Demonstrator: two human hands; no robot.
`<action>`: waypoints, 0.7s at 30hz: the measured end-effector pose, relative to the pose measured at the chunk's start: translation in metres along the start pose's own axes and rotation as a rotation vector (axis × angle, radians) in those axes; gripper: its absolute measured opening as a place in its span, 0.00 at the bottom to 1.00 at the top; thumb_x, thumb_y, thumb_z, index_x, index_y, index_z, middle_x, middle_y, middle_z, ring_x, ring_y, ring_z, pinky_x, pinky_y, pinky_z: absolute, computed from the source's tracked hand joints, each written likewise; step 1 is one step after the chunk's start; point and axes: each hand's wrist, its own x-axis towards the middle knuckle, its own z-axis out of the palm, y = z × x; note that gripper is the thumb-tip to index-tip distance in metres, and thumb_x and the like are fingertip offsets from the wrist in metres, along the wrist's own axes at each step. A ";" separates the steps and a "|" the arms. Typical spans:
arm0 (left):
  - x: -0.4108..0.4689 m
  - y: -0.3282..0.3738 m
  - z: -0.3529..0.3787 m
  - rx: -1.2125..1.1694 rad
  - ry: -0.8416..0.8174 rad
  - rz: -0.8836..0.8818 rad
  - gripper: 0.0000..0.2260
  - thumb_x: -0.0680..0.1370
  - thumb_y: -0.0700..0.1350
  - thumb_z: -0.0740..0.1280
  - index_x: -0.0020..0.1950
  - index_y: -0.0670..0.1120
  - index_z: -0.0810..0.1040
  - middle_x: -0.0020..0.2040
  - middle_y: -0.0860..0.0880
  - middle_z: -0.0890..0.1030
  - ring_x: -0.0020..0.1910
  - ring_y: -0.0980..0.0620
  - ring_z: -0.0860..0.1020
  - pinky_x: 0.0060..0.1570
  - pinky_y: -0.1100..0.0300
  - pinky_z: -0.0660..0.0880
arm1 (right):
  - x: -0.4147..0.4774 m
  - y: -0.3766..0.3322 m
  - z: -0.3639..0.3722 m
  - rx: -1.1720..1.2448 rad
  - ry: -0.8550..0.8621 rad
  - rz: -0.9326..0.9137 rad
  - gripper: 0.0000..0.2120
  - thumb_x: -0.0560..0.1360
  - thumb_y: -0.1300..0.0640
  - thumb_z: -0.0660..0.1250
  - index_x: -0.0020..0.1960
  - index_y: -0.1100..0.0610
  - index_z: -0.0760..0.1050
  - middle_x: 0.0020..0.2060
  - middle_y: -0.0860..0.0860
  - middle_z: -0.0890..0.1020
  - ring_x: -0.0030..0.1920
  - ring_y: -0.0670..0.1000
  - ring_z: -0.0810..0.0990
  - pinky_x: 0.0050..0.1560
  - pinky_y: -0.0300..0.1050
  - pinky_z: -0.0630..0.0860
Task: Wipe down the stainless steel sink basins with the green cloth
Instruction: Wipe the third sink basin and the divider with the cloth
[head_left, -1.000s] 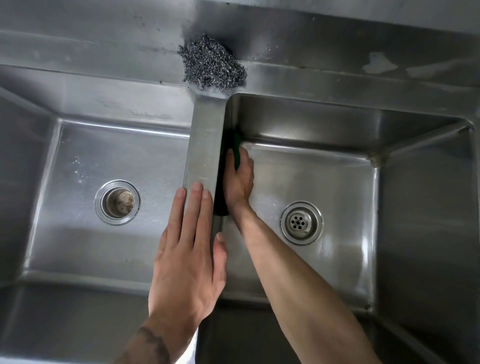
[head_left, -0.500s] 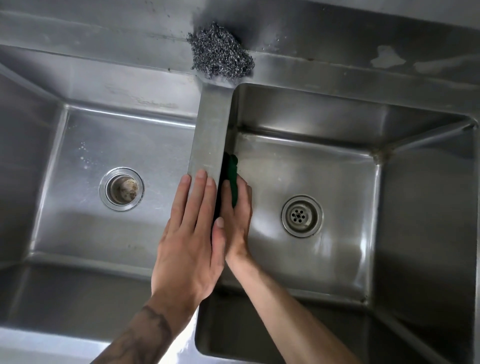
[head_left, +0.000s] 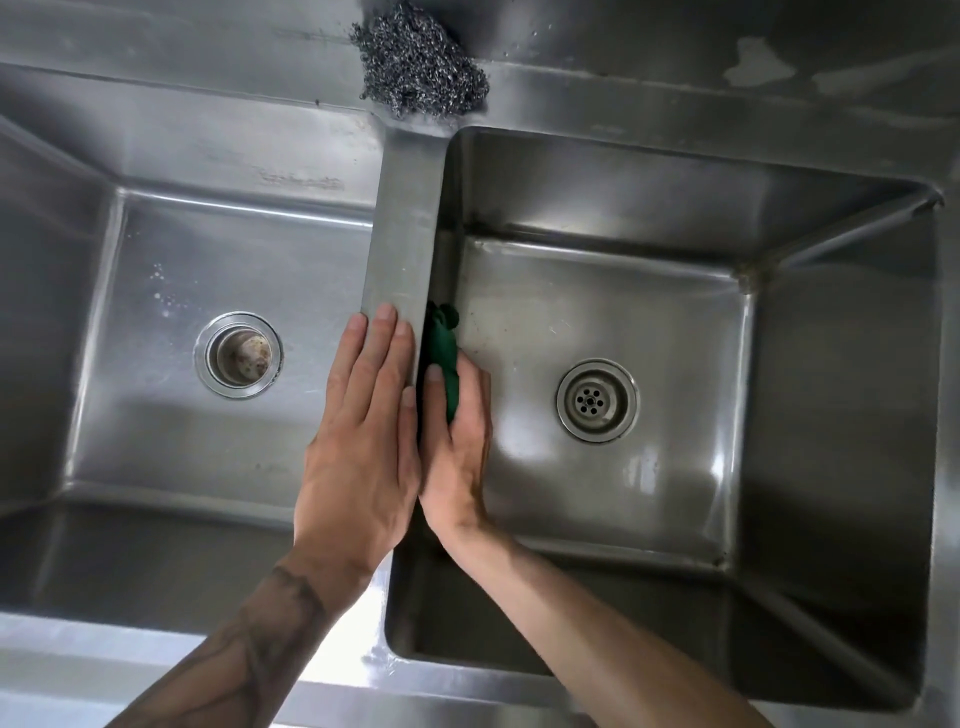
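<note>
A double stainless steel sink fills the view, with a left basin (head_left: 171, 441) and a right basin (head_left: 649, 312) split by a flat divider (head_left: 405, 218). My left hand (head_left: 363, 441) rests flat on the near part of the divider, fingers straight. My right hand (head_left: 462, 457) is inside the right basin against its left wall. It holds the bunched green cloth (head_left: 441, 338) between thumb and fingers and presses it to that wall. Part of the cloth sticks out beyond my fingertips.
A wad of steel wool (head_left: 421, 78) sits on the back ledge at the far end of the divider. Each basin has a round drain, left (head_left: 239, 355) and right (head_left: 597, 400). The sink's front rim (head_left: 130, 649) runs along the bottom.
My right hand has slid the green cloth along the basin's left wall toward me, from the far corner to mid-wall. My left hand has stayed on the divider.
</note>
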 end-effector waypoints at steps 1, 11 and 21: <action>0.000 -0.002 0.001 0.011 -0.005 0.002 0.23 0.89 0.40 0.45 0.83 0.33 0.59 0.85 0.36 0.60 0.86 0.36 0.55 0.85 0.45 0.53 | -0.001 0.002 0.000 -0.020 -0.004 -0.019 0.13 0.85 0.46 0.60 0.67 0.40 0.74 0.63 0.49 0.79 0.66 0.52 0.78 0.68 0.58 0.74; 0.002 0.000 0.000 -0.009 -0.022 -0.006 0.25 0.90 0.43 0.41 0.84 0.34 0.58 0.85 0.38 0.60 0.86 0.38 0.56 0.85 0.45 0.54 | -0.003 0.014 -0.003 -0.014 0.025 0.075 0.14 0.85 0.46 0.60 0.70 0.40 0.74 0.64 0.47 0.78 0.68 0.51 0.77 0.70 0.57 0.73; 0.004 0.000 0.000 0.008 -0.021 -0.024 0.27 0.89 0.46 0.39 0.84 0.35 0.59 0.86 0.39 0.58 0.86 0.37 0.53 0.86 0.51 0.48 | 0.013 0.024 -0.002 -0.146 0.021 0.208 0.16 0.85 0.47 0.60 0.71 0.46 0.74 0.62 0.48 0.77 0.65 0.49 0.77 0.70 0.57 0.74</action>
